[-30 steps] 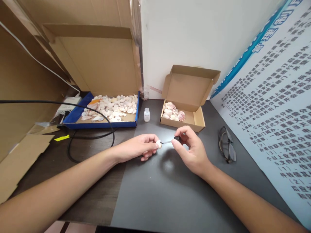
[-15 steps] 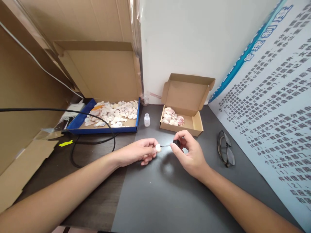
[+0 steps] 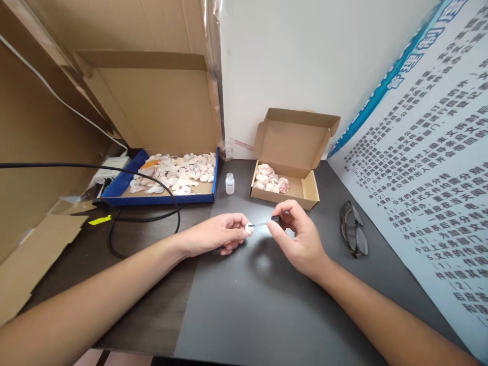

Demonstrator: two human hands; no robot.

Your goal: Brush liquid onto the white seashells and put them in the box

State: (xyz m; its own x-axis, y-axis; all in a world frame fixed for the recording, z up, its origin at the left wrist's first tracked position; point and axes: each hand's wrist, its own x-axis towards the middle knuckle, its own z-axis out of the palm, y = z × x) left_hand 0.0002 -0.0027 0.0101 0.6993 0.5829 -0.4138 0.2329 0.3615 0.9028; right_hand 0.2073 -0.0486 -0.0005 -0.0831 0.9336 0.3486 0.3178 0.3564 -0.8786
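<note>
Between thumb and fingers, my left hand (image 3: 223, 234) pinches a small white seashell (image 3: 249, 230) by its edge. My right hand (image 3: 297, 236) grips the black cap of a thin brush (image 3: 261, 224), whose dark tip lies against the upper face of the shell. Both hands are held above the dark grey table mat. Behind them stands a small clear glass bottle (image 3: 230, 184) with its neck uncapped and a printed label. The palm-side fingers of my left hand are partly hidden.
A blue-edged box (image 3: 160, 201) of many shells stands at the back left, a small cardboard box (image 3: 282, 197) with several shells at the back right. Eyeglasses (image 3: 354, 229) lie at right. A black cable (image 3: 177, 216) loops near my left forearm.
The brush tip has moved left from the shell's edge onto its upper face. The shell has tilted slightly. My view has shifted a little, and both hands stay in nearly the same place.
</note>
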